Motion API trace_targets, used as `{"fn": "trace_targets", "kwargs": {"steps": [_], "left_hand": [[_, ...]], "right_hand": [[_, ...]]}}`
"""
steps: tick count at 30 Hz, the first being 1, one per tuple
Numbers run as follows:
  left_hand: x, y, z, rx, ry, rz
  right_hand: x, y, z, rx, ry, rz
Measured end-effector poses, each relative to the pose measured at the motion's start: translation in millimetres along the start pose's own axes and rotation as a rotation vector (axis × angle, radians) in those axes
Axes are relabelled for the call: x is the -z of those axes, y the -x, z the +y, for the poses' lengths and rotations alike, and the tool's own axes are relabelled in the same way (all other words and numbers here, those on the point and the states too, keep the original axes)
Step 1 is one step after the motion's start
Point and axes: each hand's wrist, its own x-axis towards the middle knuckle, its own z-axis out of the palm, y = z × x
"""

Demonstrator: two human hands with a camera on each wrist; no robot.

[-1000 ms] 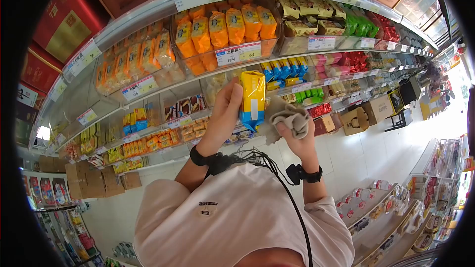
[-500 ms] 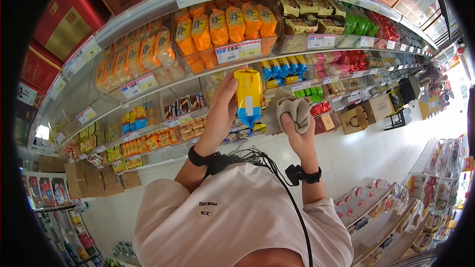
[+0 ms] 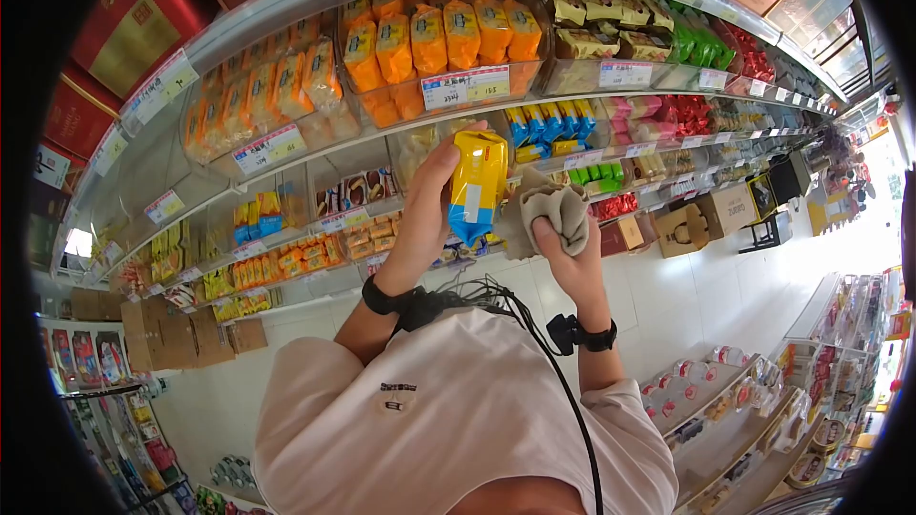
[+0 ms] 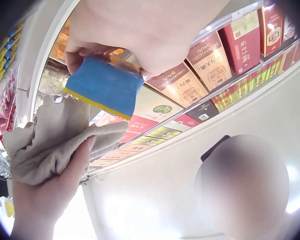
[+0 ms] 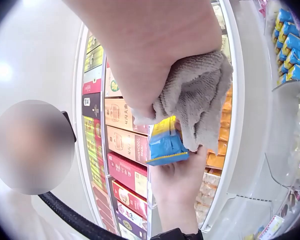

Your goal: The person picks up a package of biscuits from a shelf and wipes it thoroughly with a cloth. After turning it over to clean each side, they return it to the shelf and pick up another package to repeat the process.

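Note:
In the head view my left hand (image 3: pixel 426 215) grips a yellow-and-blue snack packet (image 3: pixel 483 168) by its side, with the blue end pointing down. A bunched grey cloth (image 3: pixel 563 214) is held in my right hand (image 3: pixel 575 265), thumb pressed over it, just right of the packet. From the left wrist, the packet's blue end (image 4: pixel 107 87) shows under my fingers, its crimped yellow edge overlapping the cloth (image 4: pixel 55 137). The right wrist view has the cloth (image 5: pixel 200 92) hanging beside the packet (image 5: pixel 166 145), covering part of it.
Shelves before me carry orange packets (image 3: pixel 434 38) in clear bins, with price tags (image 3: pixel 466 88) along the edges. A lower bin holds similar blue-and-yellow packets (image 3: pixel 553 122). Cardboard boxes (image 3: pixel 176 339) stand at lower left; another shelf (image 3: pixel 735 401) is behind on the right.
The packet has tilted, its lower end swinging left, still in my left hand. The cloth in my right hand moved away from the packet, then back left toward it. The head view shifted slightly.

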Motion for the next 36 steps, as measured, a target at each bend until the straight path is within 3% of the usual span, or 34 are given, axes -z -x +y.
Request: {"fn": "trace_targets", "kwargs": {"steps": [8,20,26,29,30,33,36], "left_hand": [[6,0,-7,-0.025,-0.059,0.02],[6,3,-6,-0.034,-0.02,-0.01],[-11,9,-16,-0.228,-0.25,0.047],[-16,15,-8,-0.223,-0.144,-0.15],[-15,16,-5,-0.223,-0.162,-0.175],[-11,16,-8,-0.168,-0.133,-0.145],[-11,12,-10,-0.113,-0.118,0.133]], "right_hand": [[-6,-2,-3,-0.138,-0.083,-0.077],[-12,0,1,-0.142,-0.153,-0.17],[-21,0,-7,-0.153,-0.151,-0.282],[-21,-2,-10,-0.165,-0.121,-0.292],[-20,-1,-5,-0.053,-0.04,-0.251],[-17,0,-2,-0.043,0.019,-0.239],[-16,-2,-2,-0.036,0.0,-0.115]]}}
